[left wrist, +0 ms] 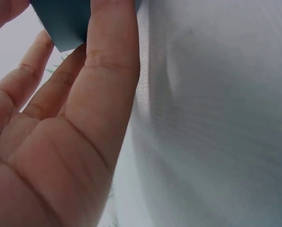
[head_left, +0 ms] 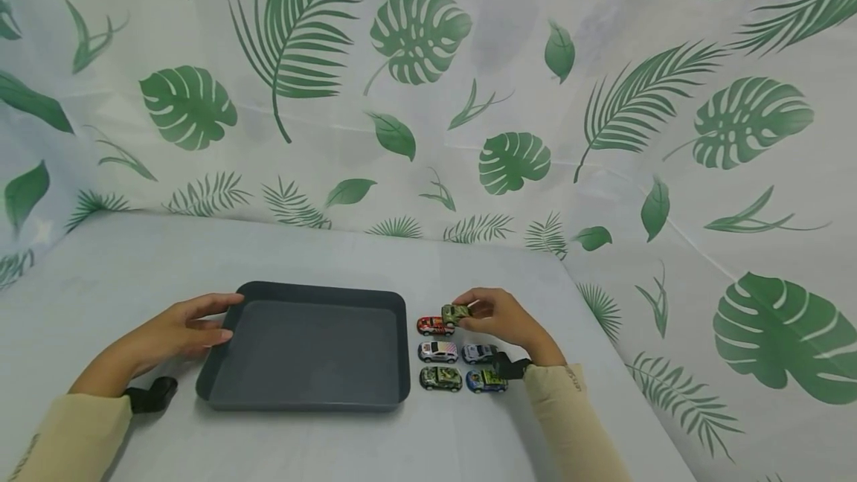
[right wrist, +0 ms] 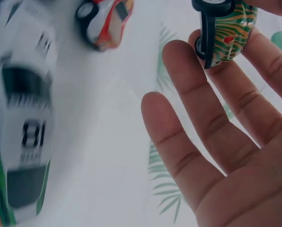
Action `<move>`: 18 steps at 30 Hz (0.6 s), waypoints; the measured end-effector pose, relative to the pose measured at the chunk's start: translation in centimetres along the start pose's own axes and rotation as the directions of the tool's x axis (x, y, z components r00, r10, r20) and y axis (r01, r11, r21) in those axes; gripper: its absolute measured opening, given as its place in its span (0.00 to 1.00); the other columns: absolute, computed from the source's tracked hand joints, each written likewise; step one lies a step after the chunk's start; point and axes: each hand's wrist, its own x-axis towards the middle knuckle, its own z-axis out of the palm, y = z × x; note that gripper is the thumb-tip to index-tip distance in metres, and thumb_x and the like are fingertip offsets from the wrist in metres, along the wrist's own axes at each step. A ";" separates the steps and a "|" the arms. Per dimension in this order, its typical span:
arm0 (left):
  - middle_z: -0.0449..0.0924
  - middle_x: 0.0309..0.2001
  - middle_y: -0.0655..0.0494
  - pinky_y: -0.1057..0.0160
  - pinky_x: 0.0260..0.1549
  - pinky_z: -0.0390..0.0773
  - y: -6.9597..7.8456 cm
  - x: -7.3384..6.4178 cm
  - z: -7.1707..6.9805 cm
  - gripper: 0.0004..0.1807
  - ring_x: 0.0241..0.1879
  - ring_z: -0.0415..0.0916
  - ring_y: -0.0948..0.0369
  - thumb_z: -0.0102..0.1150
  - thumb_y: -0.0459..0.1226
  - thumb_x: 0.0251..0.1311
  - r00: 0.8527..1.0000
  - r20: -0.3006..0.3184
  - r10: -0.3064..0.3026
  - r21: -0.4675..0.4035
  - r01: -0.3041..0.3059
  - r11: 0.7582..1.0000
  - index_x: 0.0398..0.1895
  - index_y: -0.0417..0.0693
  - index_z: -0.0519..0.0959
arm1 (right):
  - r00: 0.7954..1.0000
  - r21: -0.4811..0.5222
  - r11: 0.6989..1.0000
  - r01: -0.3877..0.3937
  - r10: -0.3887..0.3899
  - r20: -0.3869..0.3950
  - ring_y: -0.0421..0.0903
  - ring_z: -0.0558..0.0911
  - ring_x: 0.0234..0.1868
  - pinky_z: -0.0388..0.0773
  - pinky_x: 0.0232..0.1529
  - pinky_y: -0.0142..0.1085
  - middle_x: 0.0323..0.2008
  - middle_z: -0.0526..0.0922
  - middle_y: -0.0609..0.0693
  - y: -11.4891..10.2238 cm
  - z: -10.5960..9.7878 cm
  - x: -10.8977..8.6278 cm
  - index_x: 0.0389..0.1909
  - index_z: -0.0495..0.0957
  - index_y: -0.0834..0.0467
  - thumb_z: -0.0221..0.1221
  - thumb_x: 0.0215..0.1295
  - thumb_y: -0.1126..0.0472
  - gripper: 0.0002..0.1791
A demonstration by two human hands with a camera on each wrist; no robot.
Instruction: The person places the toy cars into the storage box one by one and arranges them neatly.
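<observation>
My left hand point(head_left: 181, 329) holds the left rim of a dark grey rectangular tray point(head_left: 301, 402). In the left wrist view, a corner of the tray point(left wrist: 65, 23) shows between the thumb and the fingers. My right hand point(head_left: 498, 315) pinches a small green patterned toy car point(head_left: 455, 313) by thumb and fingertips. The same car point(right wrist: 228, 38) appears in the right wrist view, raised off the table, with the other fingers spread. Just beneath it in the head view stands a red toy car point(head_left: 434, 326), partly overlapped by the held one.
Nearer the front stand a white toy car point(head_left: 438, 352), a grey one point(head_left: 478, 352), a green camouflage one point(head_left: 440, 378) and a blue-green one point(head_left: 483, 381). They stand between tray and right forearm on a white-covered table point(head_left: 335, 445). A leaf-print cloth point(head_left: 428, 110) hangs behind.
</observation>
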 end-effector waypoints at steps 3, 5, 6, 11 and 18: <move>0.44 0.82 0.21 0.36 0.60 0.81 0.0 0.1 0.0 0.43 0.76 0.53 0.21 0.64 0.40 0.78 1.000 0.001 -0.003 -0.008 0.003 1.000 0.85 0.32 0.53 | 1.000 0.010 1.000 0.022 -0.021 -0.008 0.54 0.89 0.49 0.86 0.55 0.51 0.51 0.88 0.62 -0.5 0.3 0.1 0.55 0.85 0.69 0.70 0.69 0.68 0.16; 0.44 0.82 0.21 0.36 0.59 0.82 0.0 0.1 0.1 0.43 0.77 0.53 0.21 0.64 0.40 0.78 1.000 -0.001 -0.008 -0.011 0.008 1.000 0.85 0.32 0.53 | 0.999 0.027 0.999 0.042 -0.042 -0.014 0.53 0.88 0.49 0.86 0.56 0.50 0.51 0.88 0.62 -0.8 0.4 0.2 0.54 0.84 0.70 0.70 0.69 0.69 0.16; 0.44 0.82 0.21 0.36 0.59 0.82 0.0 0.1 0.1 0.43 0.77 0.53 0.21 0.64 0.40 0.78 1.000 -0.001 -0.008 -0.011 0.008 1.000 0.85 0.32 0.53 | 0.999 0.037 0.998 0.046 -0.045 -0.016 0.53 0.88 0.49 0.86 0.56 0.48 0.51 0.88 0.62 -0.9 0.5 0.2 0.55 0.84 0.70 0.70 0.69 0.69 0.16; 0.44 0.82 0.21 0.36 0.59 0.82 0.1 0.1 0.1 0.44 0.77 0.52 0.21 0.64 0.40 0.78 1.000 -0.003 -0.013 -0.008 0.013 1.000 0.85 0.32 0.52 | 0.997 0.090 0.993 0.075 -0.074 -0.021 0.51 0.87 0.49 0.86 0.54 0.39 0.52 0.87 0.63 -1.4 1.1 0.6 0.56 0.84 0.70 0.69 0.69 0.71 0.17; 0.43 0.82 0.21 0.35 0.60 0.81 0.2 0.2 0.1 0.44 0.77 0.51 0.21 0.64 0.41 0.79 1.000 0.001 -0.024 -0.007 0.024 1.000 0.85 0.32 0.52 | 0.995 0.135 0.986 0.095 -0.092 -0.031 0.52 0.87 0.50 0.86 0.53 0.38 0.53 0.87 0.63 -2.1 1.9 1.0 0.57 0.84 0.70 0.68 0.71 0.70 0.16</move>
